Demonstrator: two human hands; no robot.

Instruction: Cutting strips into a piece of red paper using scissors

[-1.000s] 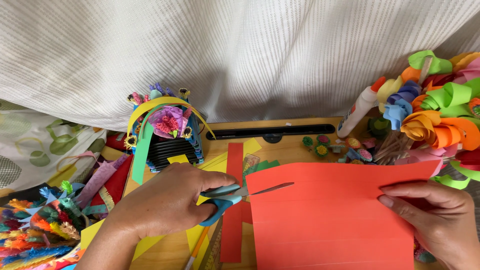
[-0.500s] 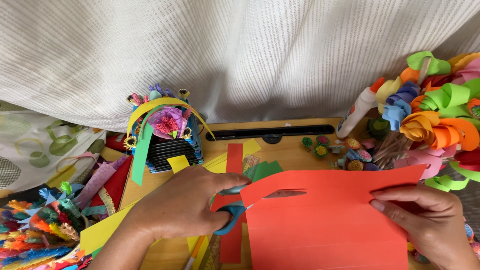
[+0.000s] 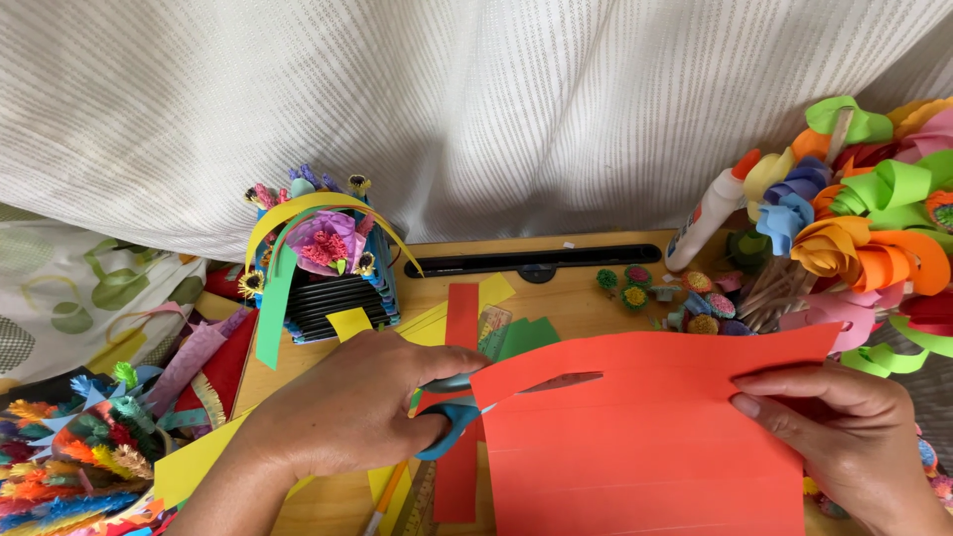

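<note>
Red paper sheet (image 3: pixel 645 437) now shows a longer slit; our left hand (image 3: pixel 347 412) grips the scissors (image 3: pixel 452 422), while our right hand (image 3: pixel 844 437) pinches its edge.

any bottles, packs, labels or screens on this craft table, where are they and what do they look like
Glue bottle: upper right, leaning beside the paper flowers; slim white body, orange cap, a blue printed label on its side.
Ruler: behind the red paper sheet, mostly covered; printed markings too small to tell.
No screens or signs in view.

both hands (image 3: pixel 357 417) clenched, palms down
</note>
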